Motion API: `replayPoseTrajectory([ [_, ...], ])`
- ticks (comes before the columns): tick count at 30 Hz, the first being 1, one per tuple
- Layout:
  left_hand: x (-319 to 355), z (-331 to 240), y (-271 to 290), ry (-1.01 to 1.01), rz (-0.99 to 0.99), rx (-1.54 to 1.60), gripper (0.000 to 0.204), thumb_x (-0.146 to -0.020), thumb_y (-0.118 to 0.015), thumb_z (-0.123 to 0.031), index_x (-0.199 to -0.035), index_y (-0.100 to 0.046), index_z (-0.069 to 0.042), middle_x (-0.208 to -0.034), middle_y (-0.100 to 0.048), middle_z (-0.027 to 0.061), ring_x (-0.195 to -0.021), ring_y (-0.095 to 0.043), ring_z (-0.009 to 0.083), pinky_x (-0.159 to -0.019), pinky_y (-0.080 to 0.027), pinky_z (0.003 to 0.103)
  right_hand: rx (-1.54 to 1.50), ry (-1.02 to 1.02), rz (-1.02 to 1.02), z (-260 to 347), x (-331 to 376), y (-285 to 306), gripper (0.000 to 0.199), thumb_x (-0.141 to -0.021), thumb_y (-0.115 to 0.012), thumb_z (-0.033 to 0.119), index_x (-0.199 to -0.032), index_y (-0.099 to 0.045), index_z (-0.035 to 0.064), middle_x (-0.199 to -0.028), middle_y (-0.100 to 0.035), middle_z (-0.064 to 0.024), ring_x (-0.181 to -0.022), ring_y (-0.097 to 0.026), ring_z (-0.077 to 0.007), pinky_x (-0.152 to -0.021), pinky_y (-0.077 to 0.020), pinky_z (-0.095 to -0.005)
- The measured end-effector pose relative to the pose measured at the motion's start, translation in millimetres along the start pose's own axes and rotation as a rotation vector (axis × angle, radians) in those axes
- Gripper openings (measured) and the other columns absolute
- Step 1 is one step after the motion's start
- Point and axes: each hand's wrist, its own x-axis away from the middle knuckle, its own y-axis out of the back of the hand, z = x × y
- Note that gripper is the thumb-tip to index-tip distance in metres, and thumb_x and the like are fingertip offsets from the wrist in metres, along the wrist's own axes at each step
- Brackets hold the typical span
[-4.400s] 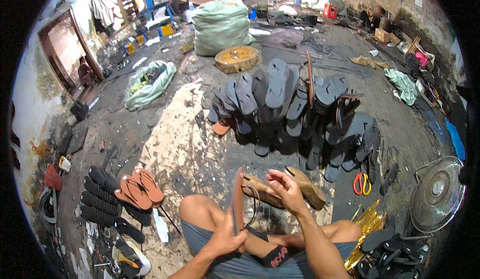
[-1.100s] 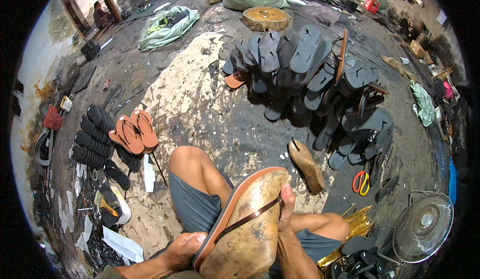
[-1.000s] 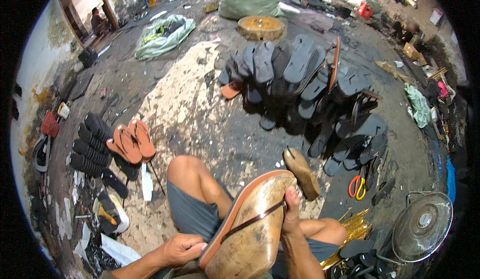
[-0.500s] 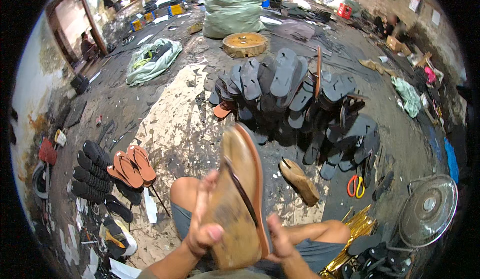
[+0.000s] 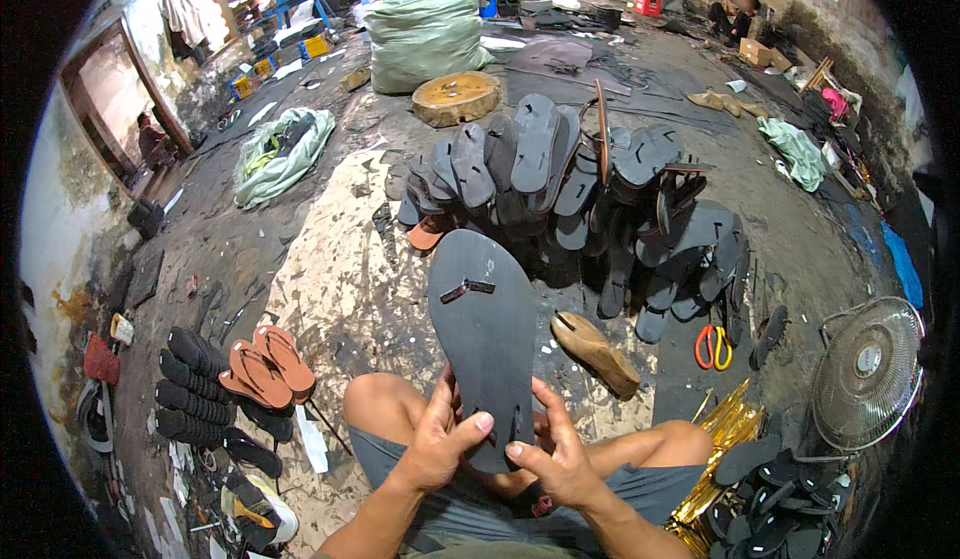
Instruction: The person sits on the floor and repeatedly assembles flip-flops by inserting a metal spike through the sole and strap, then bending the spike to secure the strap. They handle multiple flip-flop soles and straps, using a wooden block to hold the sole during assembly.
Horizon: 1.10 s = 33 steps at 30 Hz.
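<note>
Sandal [image 5: 482, 359], dark grey and with its underside facing its holder, stood above the crossed legs [image 5: 660, 449], its long axis running almost straight away from the body, broad toe end farthest out. Both hands had it by the narrower heel end: the left hand [image 5: 440, 434] at the left edge, the right hand [image 5: 555, 449] at the right, each thumb over the underside, so most of its length reached out beyond the grip. What lay behind it I couldn't tell. A short bent strip [image 5: 468, 290] showed across the toe part. On the floor [image 5: 340, 229], past the sandal's right edge, a wooden last [image 5: 595, 354] lay slantwise, its far end to the left, apart from both hands but nearer the right one. Farther out rose a heap of dark sandals [image 5: 535, 149]; scissors [image 5: 711, 349] with red and yellow handles rested well off to the right.
</note>
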Motion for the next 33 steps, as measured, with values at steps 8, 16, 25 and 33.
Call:
replayPoseTrajectory([
  [8,4,10,-2,-0.152,0.038,-0.272,0.101,-0.095,-0.069,-0.008,-0.163,0.006,-0.002,-0.158,-0.034,0.0196,-0.141,-0.043,0.0264,-0.117,-0.035,0.038,-0.094,0.001,-0.103,-28,-12,-1,0.074,-0.101,-0.063,0.017,-0.154,-0.013,0.0032,-0.136,-0.052,-0.0181,-0.115,-0.058,-0.0197,-0.097,-0.0507,-0.0366],
  [16,2,-3,19,-0.565,-0.070,-0.570,0.111,-0.096,-0.072,-0.037,-0.163,0.010,-0.005,-0.168,-0.013,0.0209,-0.149,-0.032,0.0330,-0.118,-0.032,0.041,0.446,0.163,-0.275,-42,-21,-14,0.092,-0.088,-0.082,0.027,-0.154,-0.022,0.0021,-0.142,-0.043,-0.0162,-0.132,-0.046,-0.0268,-0.105,-0.0453,-0.0406],
  [25,-34,-30,91,-0.360,-0.722,0.146,0.067,-0.109,-0.037,-0.055,-0.137,-0.054,0.003,-0.134,-0.060,0.0105,-0.120,-0.058,0.0216,-0.109,-0.043,0.034,0.274,0.021,-0.107,-22,-66,-55,0.052,-0.091,-0.077,0.012,-0.135,-0.055,-0.0050,-0.113,-0.072,-0.0126,-0.100,-0.069,-0.0202,-0.089,-0.0551,-0.0321],
  [33,112,-52,389,-0.405,-1.284,-0.560,0.061,-0.105,-0.049,-0.047,-0.137,-0.056,0.004,-0.135,-0.061,0.0169,-0.119,-0.060,0.0257,-0.106,-0.045,0.038,0.828,-0.013,-0.361,-110,-92,64,0.064,-0.090,-0.070,0.053,-0.131,-0.063,0.0042,-0.106,-0.072,-0.0270,-0.099,-0.071,-0.0436,-0.085,-0.0561,-0.0496],
])
